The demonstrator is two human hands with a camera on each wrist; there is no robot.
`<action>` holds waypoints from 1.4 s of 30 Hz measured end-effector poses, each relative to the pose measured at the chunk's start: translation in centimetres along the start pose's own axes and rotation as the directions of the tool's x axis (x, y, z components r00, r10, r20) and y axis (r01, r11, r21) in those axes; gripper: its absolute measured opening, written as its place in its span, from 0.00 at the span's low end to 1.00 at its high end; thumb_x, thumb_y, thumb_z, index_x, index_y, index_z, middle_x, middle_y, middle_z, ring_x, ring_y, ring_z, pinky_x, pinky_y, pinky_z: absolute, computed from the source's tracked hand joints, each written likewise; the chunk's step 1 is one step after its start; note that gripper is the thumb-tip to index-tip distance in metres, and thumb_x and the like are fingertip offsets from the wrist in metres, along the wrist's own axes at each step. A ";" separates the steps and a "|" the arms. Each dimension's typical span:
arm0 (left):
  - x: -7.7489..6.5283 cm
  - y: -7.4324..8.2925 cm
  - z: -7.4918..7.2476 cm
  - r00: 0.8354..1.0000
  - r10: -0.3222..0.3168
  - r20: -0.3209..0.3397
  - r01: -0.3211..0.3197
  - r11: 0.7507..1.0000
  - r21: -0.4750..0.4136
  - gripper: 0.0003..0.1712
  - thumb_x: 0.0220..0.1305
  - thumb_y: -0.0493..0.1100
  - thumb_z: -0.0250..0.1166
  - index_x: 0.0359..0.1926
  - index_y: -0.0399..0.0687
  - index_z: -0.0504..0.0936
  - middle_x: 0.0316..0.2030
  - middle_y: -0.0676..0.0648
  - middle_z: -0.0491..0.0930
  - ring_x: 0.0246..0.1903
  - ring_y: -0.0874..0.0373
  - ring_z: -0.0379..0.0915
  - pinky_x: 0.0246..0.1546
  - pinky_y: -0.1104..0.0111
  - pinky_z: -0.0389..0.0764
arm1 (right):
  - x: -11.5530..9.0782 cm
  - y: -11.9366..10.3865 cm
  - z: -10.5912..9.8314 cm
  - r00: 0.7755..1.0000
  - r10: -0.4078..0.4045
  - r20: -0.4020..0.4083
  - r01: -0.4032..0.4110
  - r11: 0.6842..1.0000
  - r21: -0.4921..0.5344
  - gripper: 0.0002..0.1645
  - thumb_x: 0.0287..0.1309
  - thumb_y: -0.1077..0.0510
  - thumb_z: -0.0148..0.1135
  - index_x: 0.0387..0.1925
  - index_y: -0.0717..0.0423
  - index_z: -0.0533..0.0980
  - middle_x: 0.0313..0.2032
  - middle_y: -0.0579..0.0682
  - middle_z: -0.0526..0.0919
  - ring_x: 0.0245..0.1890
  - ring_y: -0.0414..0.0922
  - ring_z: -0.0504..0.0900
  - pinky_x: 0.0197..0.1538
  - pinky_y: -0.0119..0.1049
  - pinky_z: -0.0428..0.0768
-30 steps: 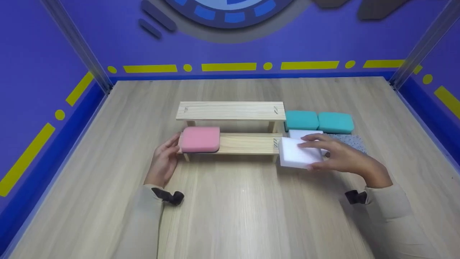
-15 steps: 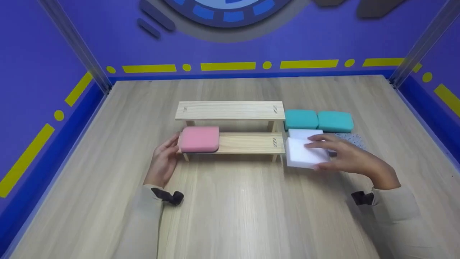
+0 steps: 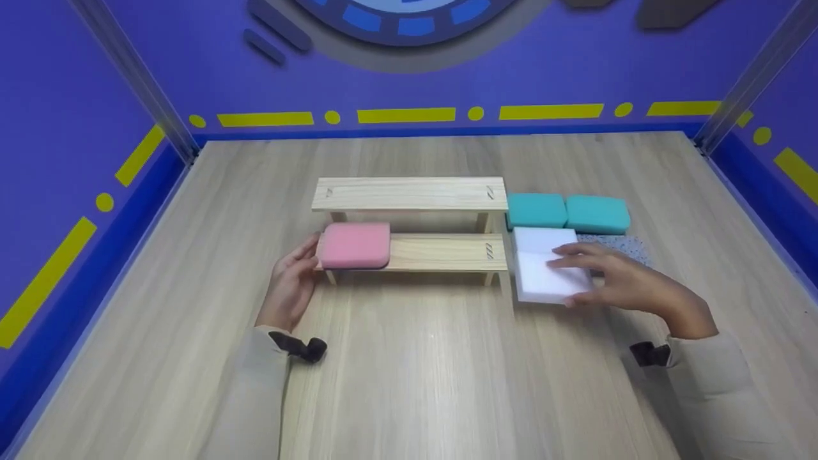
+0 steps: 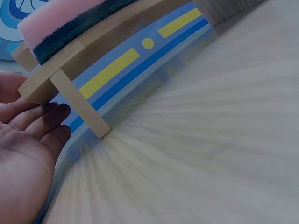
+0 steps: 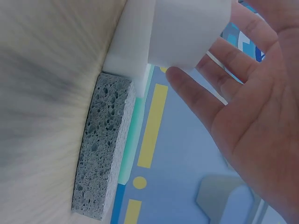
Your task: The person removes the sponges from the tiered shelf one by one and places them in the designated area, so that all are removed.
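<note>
At the left end of a two-tier wooden rack, my left hand grips the lower board, with fingers under its edge in the left wrist view. A pink sponge with a dark scouring underside lies on that board beside the hand. My right hand pinches a white sponge block between thumb and fingers, right of the rack. This block overlaps a second white sponge; the right wrist view shows the held block raised against the lower one.
Two teal sponges lie side by side behind the white ones. A speckled grey sponge is partly hidden behind the right hand. The upper board of the rack stands behind the lower. Blue panels enclose the wooden table.
My right hand has moved right, away from the rack's end, carrying the white sponge over the other white one. The left hand keeps its place on the rack.
</note>
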State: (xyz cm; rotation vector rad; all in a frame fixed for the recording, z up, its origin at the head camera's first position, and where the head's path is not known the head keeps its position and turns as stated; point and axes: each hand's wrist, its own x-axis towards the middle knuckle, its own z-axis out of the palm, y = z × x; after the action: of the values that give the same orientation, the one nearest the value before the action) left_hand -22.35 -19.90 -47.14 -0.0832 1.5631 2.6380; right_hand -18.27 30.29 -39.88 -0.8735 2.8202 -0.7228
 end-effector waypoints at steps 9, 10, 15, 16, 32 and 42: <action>0.1 0.1 0.1 1.000 0.004 -0.007 -0.005 1.000 -0.010 0.33 0.64 0.23 0.42 0.71 0.27 0.50 0.73 0.35 0.50 0.74 0.50 0.45 0.74 0.66 0.50 | -0.1 0.3 0.2 0.999 0.028 0.034 -0.029 0.999 0.023 0.34 0.45 0.50 0.75 0.56 0.53 0.78 0.61 0.60 0.73 0.63 0.62 0.66 0.59 0.63 0.72; 0.1 0.0 0.1 1.000 0.005 -0.010 -0.005 1.000 -0.011 0.33 0.64 0.23 0.43 0.71 0.26 0.50 0.73 0.34 0.50 0.74 0.50 0.45 0.74 0.66 0.51 | -0.1 0.4 0.3 0.999 0.030 0.037 -0.031 0.999 0.024 0.34 0.45 0.50 0.75 0.56 0.52 0.78 0.62 0.60 0.73 0.63 0.62 0.66 0.59 0.63 0.71; 0.1 0.0 0.1 1.000 -0.002 -0.010 0.002 1.000 -0.016 0.33 0.65 0.24 0.43 0.71 0.27 0.50 0.73 0.35 0.50 0.74 0.51 0.46 0.74 0.67 0.51 | -0.1 0.6 0.4 0.998 0.035 0.044 -0.036 0.999 0.023 0.33 0.45 0.51 0.75 0.56 0.52 0.78 0.61 0.59 0.73 0.63 0.62 0.66 0.59 0.63 0.72; 0.1 0.0 0.1 1.000 -0.004 -0.010 0.004 1.000 -0.016 0.33 0.65 0.24 0.43 0.71 0.27 0.50 0.73 0.36 0.50 0.74 0.51 0.46 0.74 0.67 0.51 | -0.1 0.6 0.4 0.998 0.038 0.045 -0.039 0.999 0.024 0.33 0.45 0.51 0.75 0.56 0.53 0.78 0.61 0.60 0.73 0.63 0.63 0.66 0.59 0.63 0.71; -0.1 0.0 0.1 1.000 0.006 -0.010 -0.006 1.000 0.001 0.32 0.66 0.24 0.43 0.71 0.28 0.51 0.73 0.36 0.51 0.74 0.51 0.46 0.74 0.65 0.50 | 0.0 0.9 1.1 0.997 0.063 0.047 -0.064 0.998 0.019 0.33 0.45 0.52 0.75 0.56 0.54 0.78 0.63 0.60 0.71 0.65 0.63 0.64 0.61 0.65 0.68; 0.1 0.0 0.0 1.000 0.009 -0.001 -0.009 1.000 0.013 0.32 0.65 0.24 0.44 0.71 0.27 0.51 0.73 0.36 0.51 0.74 0.51 0.46 0.74 0.65 0.49 | 0.0 1.1 1.2 0.996 0.058 0.062 -0.060 0.998 0.019 0.33 0.46 0.52 0.74 0.56 0.55 0.77 0.63 0.61 0.70 0.65 0.63 0.64 0.62 0.64 0.68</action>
State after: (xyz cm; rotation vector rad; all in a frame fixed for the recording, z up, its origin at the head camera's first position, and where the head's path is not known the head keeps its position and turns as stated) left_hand -22.41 -19.91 -47.19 -0.0774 1.5846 2.6349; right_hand -18.55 30.59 -41.47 -0.7913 2.7669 -0.7046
